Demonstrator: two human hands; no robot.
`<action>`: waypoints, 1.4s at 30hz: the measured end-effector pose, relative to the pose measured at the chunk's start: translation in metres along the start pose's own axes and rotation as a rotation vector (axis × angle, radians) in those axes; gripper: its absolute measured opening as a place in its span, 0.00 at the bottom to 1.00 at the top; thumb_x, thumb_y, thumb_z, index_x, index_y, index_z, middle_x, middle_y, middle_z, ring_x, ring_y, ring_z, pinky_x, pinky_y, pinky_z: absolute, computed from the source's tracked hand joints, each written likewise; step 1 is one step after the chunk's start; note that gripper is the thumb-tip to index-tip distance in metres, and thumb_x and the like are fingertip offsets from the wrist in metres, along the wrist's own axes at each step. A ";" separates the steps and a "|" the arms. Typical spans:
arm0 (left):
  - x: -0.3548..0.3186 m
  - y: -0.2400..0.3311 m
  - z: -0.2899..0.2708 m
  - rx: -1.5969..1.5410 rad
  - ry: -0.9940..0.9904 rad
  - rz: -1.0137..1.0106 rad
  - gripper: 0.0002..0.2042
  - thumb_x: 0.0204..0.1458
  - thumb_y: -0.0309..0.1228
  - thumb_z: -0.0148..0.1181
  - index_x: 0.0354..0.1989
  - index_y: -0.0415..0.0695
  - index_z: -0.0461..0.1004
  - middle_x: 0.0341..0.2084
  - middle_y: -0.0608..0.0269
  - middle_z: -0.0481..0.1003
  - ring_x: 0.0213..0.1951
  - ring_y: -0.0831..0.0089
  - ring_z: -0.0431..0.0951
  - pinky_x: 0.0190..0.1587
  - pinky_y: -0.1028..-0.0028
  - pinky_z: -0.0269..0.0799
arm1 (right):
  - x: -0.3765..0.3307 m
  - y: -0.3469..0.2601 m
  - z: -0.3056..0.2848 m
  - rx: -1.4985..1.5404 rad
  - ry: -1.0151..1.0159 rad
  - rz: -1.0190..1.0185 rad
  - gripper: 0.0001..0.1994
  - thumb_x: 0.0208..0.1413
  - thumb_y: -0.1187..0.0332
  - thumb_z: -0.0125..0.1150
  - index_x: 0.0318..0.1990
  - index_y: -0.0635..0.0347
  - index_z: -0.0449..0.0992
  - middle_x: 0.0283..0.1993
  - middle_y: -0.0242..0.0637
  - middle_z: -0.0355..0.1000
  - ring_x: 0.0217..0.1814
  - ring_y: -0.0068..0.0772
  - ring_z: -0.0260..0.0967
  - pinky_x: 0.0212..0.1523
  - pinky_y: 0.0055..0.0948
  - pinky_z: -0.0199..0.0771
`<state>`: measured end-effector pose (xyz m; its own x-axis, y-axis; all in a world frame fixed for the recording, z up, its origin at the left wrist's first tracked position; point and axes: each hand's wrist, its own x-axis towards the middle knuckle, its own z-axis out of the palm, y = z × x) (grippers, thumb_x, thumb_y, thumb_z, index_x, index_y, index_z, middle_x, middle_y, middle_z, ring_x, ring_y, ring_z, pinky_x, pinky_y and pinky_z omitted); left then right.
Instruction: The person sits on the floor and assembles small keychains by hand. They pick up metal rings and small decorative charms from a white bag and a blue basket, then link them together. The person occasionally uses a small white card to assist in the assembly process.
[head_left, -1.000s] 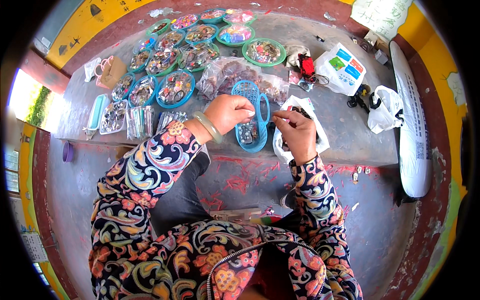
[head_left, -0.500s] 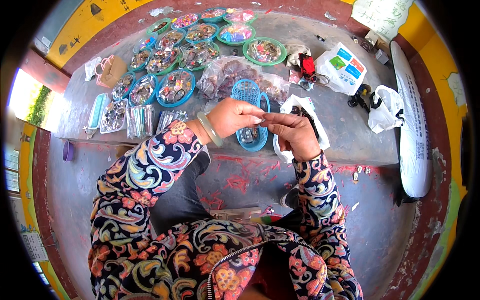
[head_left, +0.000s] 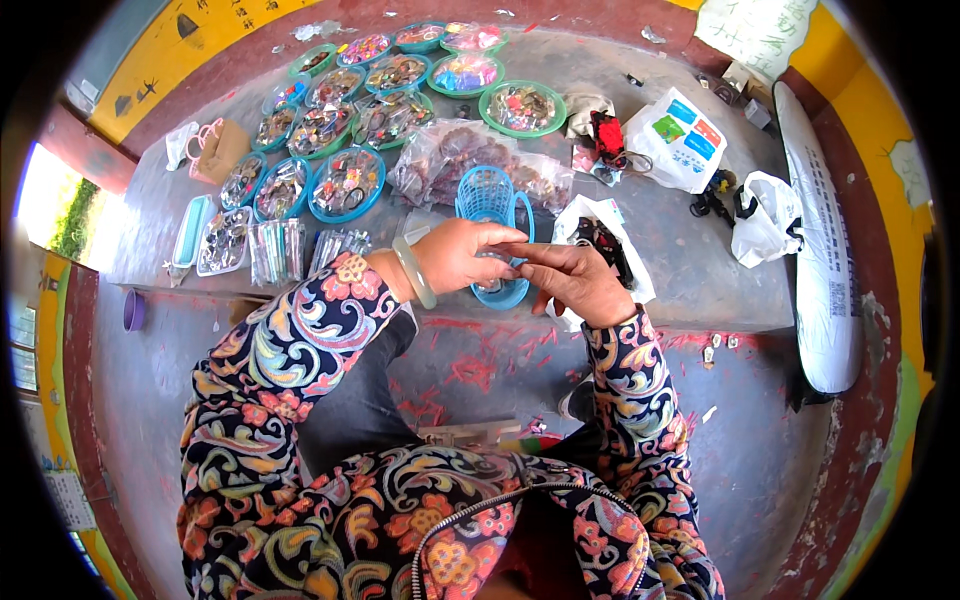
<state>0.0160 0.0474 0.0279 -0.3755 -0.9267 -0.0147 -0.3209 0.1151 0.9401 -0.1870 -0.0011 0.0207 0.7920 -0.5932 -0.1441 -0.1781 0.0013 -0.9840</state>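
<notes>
We see our left hand (head_left: 462, 255) and right hand (head_left: 568, 280) meeting fingertip to fingertip just above the blue basket (head_left: 492, 200), which lies on the grey tabletop (head_left: 690, 270). The fingers of both hands are pinched together on something too small to make out. A pale green bangle (head_left: 414, 272) circles our left wrist. Just right of the hands lies an open white bag (head_left: 610, 240) with dark pieces inside. Beyond the basket sits a clear bag of trinkets (head_left: 450, 155), and round trays (head_left: 345, 185) of small colourful items fill the far left of the tabletop. A larger white bag (head_left: 680, 140) rests further right.
</notes>
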 end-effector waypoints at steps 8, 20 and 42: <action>0.004 -0.017 -0.001 0.212 -0.045 0.056 0.16 0.48 0.21 0.50 0.48 0.37 0.67 0.35 0.63 0.74 0.34 0.81 0.72 0.35 0.80 0.68 | 0.002 -0.001 0.008 -0.108 0.021 -0.074 0.14 0.53 0.66 0.53 0.47 0.58 0.71 0.33 0.32 0.72 0.25 0.19 0.68 0.23 0.17 0.67; 0.007 -0.016 0.000 0.011 0.090 0.029 0.17 0.49 0.28 0.54 0.47 0.35 0.66 0.39 0.56 0.73 0.40 0.73 0.73 0.43 0.75 0.68 | 0.011 0.021 0.014 -0.627 0.555 -0.558 0.09 0.46 0.75 0.54 0.36 0.58 0.75 0.27 0.42 0.71 0.28 0.40 0.71 0.32 0.30 0.71; 0.012 -0.016 0.014 0.047 0.234 0.025 0.11 0.55 0.28 0.47 0.41 0.35 0.70 0.34 0.62 0.74 0.36 0.80 0.71 0.38 0.81 0.69 | 0.007 0.017 0.038 -1.135 0.551 -0.667 0.05 0.41 0.74 0.53 0.29 0.61 0.69 0.24 0.37 0.66 0.27 0.35 0.67 0.25 0.30 0.68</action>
<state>0.0043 0.0398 0.0080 -0.1742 -0.9803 0.0927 -0.3559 0.1505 0.9223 -0.1617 0.0255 -0.0006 0.6344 -0.4587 0.6222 -0.4404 -0.8760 -0.1968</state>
